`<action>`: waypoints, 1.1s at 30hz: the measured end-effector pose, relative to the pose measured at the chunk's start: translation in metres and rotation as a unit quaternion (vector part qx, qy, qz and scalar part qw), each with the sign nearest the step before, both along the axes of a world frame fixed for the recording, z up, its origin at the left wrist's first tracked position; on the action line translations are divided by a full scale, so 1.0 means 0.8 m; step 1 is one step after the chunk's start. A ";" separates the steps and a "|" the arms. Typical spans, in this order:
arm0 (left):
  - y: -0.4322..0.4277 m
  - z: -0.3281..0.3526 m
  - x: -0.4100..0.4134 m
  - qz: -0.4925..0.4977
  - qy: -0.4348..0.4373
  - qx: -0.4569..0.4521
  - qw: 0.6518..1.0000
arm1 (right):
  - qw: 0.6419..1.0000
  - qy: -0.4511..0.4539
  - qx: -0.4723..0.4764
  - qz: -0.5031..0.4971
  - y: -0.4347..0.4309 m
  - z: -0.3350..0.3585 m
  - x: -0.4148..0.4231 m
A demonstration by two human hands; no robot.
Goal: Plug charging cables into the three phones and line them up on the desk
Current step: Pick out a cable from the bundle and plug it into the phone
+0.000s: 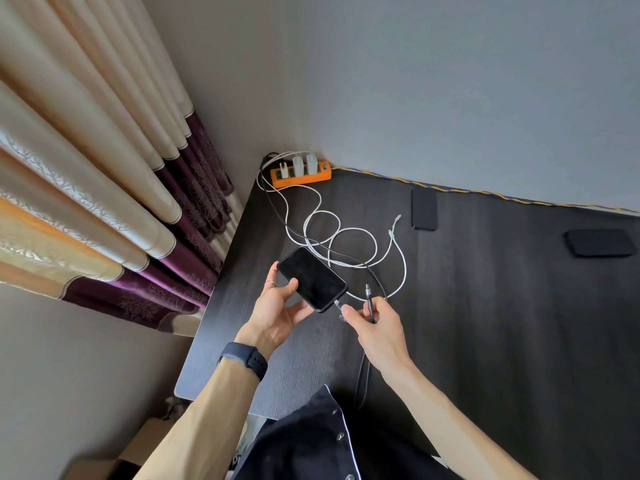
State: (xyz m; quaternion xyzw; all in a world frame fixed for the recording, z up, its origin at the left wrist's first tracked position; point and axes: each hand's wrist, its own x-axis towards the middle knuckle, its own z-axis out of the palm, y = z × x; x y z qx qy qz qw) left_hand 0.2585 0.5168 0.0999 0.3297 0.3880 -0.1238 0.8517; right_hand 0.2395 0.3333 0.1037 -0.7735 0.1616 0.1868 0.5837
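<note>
Left hand grips a black glossy phone above the dark wood-grain desk; right hand pinches a dark braided cable at its port.

We have one view only, from a camera worn on the head, so no second view shares any part of it. We look forward and steeply down onto the dark table, close enough that both forearms enter from the bottom edge. The wide lens bends the table's far edge, which runs tilted. Beyond the table stands a grey wall; left of the table hang curtains.
</note>
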 end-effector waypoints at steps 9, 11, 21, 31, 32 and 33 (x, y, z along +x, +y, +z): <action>-0.004 -0.006 0.004 0.005 0.015 0.015 1.000 | 0.999 0.010 -0.053 0.007 0.002 0.001 0.004; -0.006 -0.007 0.005 0.006 0.012 0.012 1.000 | 0.998 0.009 -0.064 0.008 0.001 0.001 0.006; -0.004 -0.008 0.011 -0.013 0.014 0.027 0.999 | 0.997 0.008 -0.075 -0.003 -0.001 -0.003 0.013; -0.008 -0.004 0.008 -0.032 -0.004 0.076 0.997 | 0.996 -0.004 -0.089 0.000 -0.003 -0.007 0.016; -0.008 -0.004 0.007 -0.033 -0.005 0.080 0.996 | 0.996 -0.006 -0.091 -0.002 -0.003 -0.006 0.015; -0.008 -0.005 0.006 -0.033 -0.006 0.082 0.996 | 0.996 -0.008 -0.094 -0.005 -0.003 -0.006 0.015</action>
